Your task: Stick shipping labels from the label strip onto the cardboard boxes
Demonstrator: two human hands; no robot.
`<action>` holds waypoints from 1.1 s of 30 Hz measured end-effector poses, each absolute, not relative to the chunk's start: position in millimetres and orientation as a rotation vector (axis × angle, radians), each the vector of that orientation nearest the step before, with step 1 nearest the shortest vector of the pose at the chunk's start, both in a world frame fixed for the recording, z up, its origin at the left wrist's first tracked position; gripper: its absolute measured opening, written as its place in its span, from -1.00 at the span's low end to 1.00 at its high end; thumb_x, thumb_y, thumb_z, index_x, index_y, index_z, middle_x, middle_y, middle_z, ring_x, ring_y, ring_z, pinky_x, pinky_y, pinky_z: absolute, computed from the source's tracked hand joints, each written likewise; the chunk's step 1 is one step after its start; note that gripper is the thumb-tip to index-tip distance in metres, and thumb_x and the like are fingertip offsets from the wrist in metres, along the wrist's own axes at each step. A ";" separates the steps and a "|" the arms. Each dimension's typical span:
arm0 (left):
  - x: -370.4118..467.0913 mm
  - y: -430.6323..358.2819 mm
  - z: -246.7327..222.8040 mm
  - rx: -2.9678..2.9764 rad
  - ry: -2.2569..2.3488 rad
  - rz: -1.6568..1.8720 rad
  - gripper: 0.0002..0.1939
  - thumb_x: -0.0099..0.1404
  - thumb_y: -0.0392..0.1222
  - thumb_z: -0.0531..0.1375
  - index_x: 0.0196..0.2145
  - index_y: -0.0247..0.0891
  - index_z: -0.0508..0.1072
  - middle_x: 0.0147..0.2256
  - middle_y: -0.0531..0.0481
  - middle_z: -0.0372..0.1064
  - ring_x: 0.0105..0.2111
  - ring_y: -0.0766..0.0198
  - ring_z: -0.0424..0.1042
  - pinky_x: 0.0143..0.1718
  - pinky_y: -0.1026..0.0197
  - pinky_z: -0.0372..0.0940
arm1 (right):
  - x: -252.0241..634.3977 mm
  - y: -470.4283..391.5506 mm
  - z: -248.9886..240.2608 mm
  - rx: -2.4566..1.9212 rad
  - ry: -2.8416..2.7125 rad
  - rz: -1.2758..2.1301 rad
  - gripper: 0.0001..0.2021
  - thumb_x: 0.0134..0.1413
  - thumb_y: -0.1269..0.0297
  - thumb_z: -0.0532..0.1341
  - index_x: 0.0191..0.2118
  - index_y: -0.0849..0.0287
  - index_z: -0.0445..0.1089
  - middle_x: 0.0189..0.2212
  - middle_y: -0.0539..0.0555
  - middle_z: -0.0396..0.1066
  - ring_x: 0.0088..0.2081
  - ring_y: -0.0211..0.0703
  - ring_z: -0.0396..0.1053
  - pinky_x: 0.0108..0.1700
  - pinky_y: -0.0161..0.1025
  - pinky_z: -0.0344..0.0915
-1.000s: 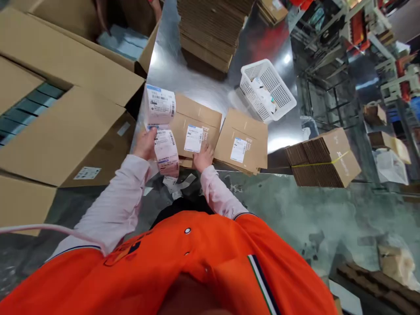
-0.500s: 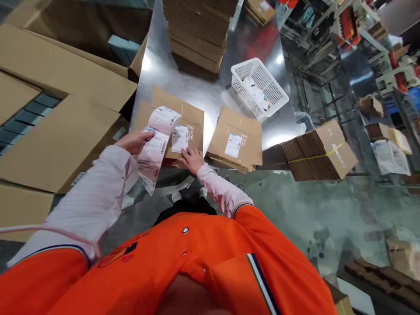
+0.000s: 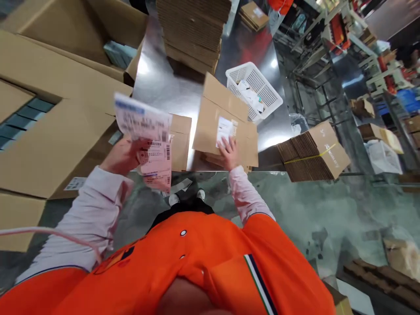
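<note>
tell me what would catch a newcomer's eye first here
The orange shirt fills the bottom of the view. Above it, the left hand grips a strip of printed labels while the right hand touches a labelled flat carton. Farther back on the metal table stands a white perforated basket.

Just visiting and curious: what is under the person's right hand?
The right hand lies over a white label on a flattened cardboard box, with edges of more boxes beneath. The hand hides part of the label; the top box hides most of those below.
</note>
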State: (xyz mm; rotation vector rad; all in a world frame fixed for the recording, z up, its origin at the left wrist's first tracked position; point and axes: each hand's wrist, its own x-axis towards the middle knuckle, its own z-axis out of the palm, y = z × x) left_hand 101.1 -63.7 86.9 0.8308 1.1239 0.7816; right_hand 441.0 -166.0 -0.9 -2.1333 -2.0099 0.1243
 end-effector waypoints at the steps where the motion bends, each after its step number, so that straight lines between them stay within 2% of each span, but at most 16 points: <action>1: 99.1 -67.8 81.9 0.832 1.148 0.789 -0.82 0.33 -0.15 0.21 -0.31 -0.31 0.54 -0.44 -0.02 0.42 -0.33 0.23 0.46 -0.36 0.33 0.40 | 448.4 -173.4 -1.3 -2.226 -1.965 0.154 -0.46 0.28 0.47 0.17 0.33 0.06 0.30 0.42 0.19 0.06 0.49 0.21 -0.25 0.42 0.41 -0.27; 2: 97.3 -73.5 73.9 0.819 1.162 0.798 -0.79 0.28 -0.08 0.25 -0.29 -0.30 0.55 -0.44 -0.01 0.41 -0.36 0.24 0.44 -0.39 0.33 0.38 | 448.1 -178.5 -2.9 -2.268 -1.949 0.212 -0.43 0.22 0.40 0.27 0.34 0.11 0.29 0.42 0.26 0.03 0.48 0.30 -0.23 0.40 0.43 -0.24; 4: 96.7 -90.1 52.2 0.780 1.130 0.799 -0.67 0.15 -0.03 0.33 -0.19 -0.27 0.55 -0.40 -0.03 0.45 -0.39 0.23 0.43 -0.39 0.29 0.36 | 424.2 -180.4 -9.1 -2.161 -1.998 0.433 -0.21 0.01 0.19 0.47 0.35 0.22 0.27 0.39 0.38 0.08 0.43 0.37 -0.07 0.39 0.36 -0.10; 6: 101.2 -111.2 28.1 0.772 1.133 0.826 -0.58 -0.01 -0.06 0.36 -0.18 -0.28 0.53 -0.35 -0.06 0.48 -0.40 0.22 0.41 -0.38 0.26 0.32 | 376.6 -174.3 -17.9 -1.868 -2.052 0.721 0.02 -0.18 0.06 0.55 0.39 0.30 0.19 0.30 0.40 0.22 0.33 0.23 0.17 0.38 0.14 0.11; 7: 104.2 -121.6 17.1 0.787 1.173 0.838 -0.59 -0.07 -0.08 0.35 -0.23 -0.31 0.52 -0.35 -0.08 0.48 -0.39 0.21 0.40 -0.37 0.25 0.30 | 348.9 -170.3 -22.5 -1.736 -2.013 0.846 0.05 -0.20 0.05 0.55 0.39 0.31 0.16 0.25 0.37 0.30 0.28 0.14 0.25 0.35 0.03 0.19; 8: 106.6 -130.8 7.6 0.813 1.235 0.841 -0.63 -0.09 -0.10 0.32 -0.30 -0.32 0.50 -0.36 -0.09 0.47 -0.38 0.19 0.39 -0.36 0.24 0.29 | 321.7 -166.6 -26.9 -1.651 -1.934 0.936 0.01 -0.16 0.05 0.53 0.39 0.30 0.17 0.22 0.32 0.36 0.25 0.07 0.31 0.32 -0.04 0.24; 10: 106.6 -143.5 -6.2 0.861 1.371 0.786 -0.70 -0.10 -0.08 0.28 -0.41 -0.32 0.46 -0.43 -0.07 0.43 -0.40 0.16 0.38 -0.38 0.22 0.26 | 275.9 -161.8 -33.6 -1.620 -1.737 1.015 -0.25 0.10 0.04 0.37 0.33 0.28 0.25 0.16 0.27 0.42 0.20 -0.02 0.37 0.27 -0.09 0.31; 12: 98.0 -147.0 -12.3 0.897 1.388 0.687 -0.68 -0.09 -0.05 0.29 -0.39 -0.31 0.47 -0.44 -0.05 0.42 -0.38 0.11 0.40 -0.38 0.19 0.26 | 247.9 -161.1 -37.2 -1.677 -1.502 1.066 -0.51 0.34 0.08 0.13 0.21 0.30 0.38 0.09 0.27 0.49 0.13 -0.07 0.45 0.19 -0.11 0.40; 13: 91.2 -145.6 -12.8 0.914 1.360 0.676 -0.64 -0.12 -0.05 0.32 -0.36 -0.31 0.49 -0.41 -0.06 0.45 -0.35 0.08 0.42 -0.35 0.19 0.28 | 240.5 -161.7 -37.8 -1.688 -1.405 1.110 -0.55 0.37 0.10 0.06 0.15 0.31 0.43 0.05 0.27 0.51 0.08 -0.08 0.48 0.14 -0.13 0.44; 14: 83.6 -142.5 -12.1 0.928 1.321 0.702 -0.58 -0.15 -0.05 0.36 -0.31 -0.30 0.51 -0.35 -0.07 0.48 -0.29 0.07 0.44 -0.30 0.18 0.30 | 236.7 -162.6 -37.7 -1.675 -1.334 1.168 -0.57 0.37 0.11 0.06 0.09 0.31 0.46 0.02 0.27 0.53 0.04 -0.09 0.51 0.10 -0.14 0.46; 16: 69.8 -133.5 -9.1 0.936 1.222 0.780 -0.48 -0.19 -0.02 0.43 -0.25 -0.30 0.53 -0.24 -0.10 0.51 -0.19 0.06 0.45 -0.19 0.17 0.32 | 236.0 -163.2 -35.4 -1.605 -1.270 1.318 -0.63 0.23 0.08 0.24 -0.02 0.28 0.52 -0.07 0.22 0.58 -0.05 -0.07 0.55 0.03 -0.15 0.49; 18: 61.4 -124.7 -7.5 0.908 1.167 0.787 -0.47 -0.19 0.07 0.46 -0.31 -0.32 0.54 -0.29 -0.12 0.50 -0.25 0.08 0.44 -0.22 0.16 0.31 | 239.9 -159.5 -30.4 -1.530 -1.328 1.452 -0.61 0.04 0.06 0.39 -0.12 0.26 0.56 -0.19 0.16 0.61 -0.15 -0.05 0.55 -0.05 -0.16 0.51; 20: 59.5 -119.7 -9.6 0.894 1.163 0.755 -0.50 -0.17 0.13 0.44 -0.41 -0.34 0.53 -0.42 -0.11 0.46 -0.39 0.14 0.39 -0.33 0.18 0.27 | 244.3 -150.4 -23.5 -1.518 -1.330 1.493 -0.59 -0.08 0.03 0.45 -0.19 0.25 0.58 -0.28 0.12 0.61 -0.21 -0.06 0.55 -0.11 -0.17 0.51; 24: 66.4 -122.3 -23.8 0.930 1.275 0.852 -0.58 -0.09 0.13 0.36 -0.50 -0.32 0.48 -0.51 -0.04 0.39 -0.45 0.23 0.30 -0.38 0.22 0.18 | 246.3 -127.8 -12.2 -1.567 -1.301 1.417 -0.67 -0.08 0.01 0.42 -0.31 0.20 0.61 -0.35 0.10 0.61 -0.31 -0.09 0.55 -0.21 -0.20 0.50; 30: 75.9 -124.2 -47.9 0.984 1.522 1.014 -0.57 0.07 0.08 0.27 -0.64 -0.24 0.20 -0.63 0.09 0.11 -0.54 0.34 0.11 -0.47 0.27 0.05 | 234.7 -111.1 -23.7 -1.615 -1.252 1.486 -0.63 -0.19 0.00 0.47 -0.40 0.22 0.54 -0.44 0.08 0.57 -0.40 -0.14 0.51 -0.32 -0.25 0.45; 33: 71.0 -115.1 -54.4 0.915 1.444 0.968 -0.56 0.00 0.10 0.35 -0.60 -0.24 0.24 -0.62 0.09 0.16 -0.55 0.33 0.17 -0.48 0.27 0.09 | 232.9 -94.0 -35.6 -1.632 -1.247 1.482 -0.64 -0.18 0.01 0.47 -0.43 0.21 0.48 -0.50 0.06 0.53 -0.44 -0.16 0.47 -0.34 -0.25 0.43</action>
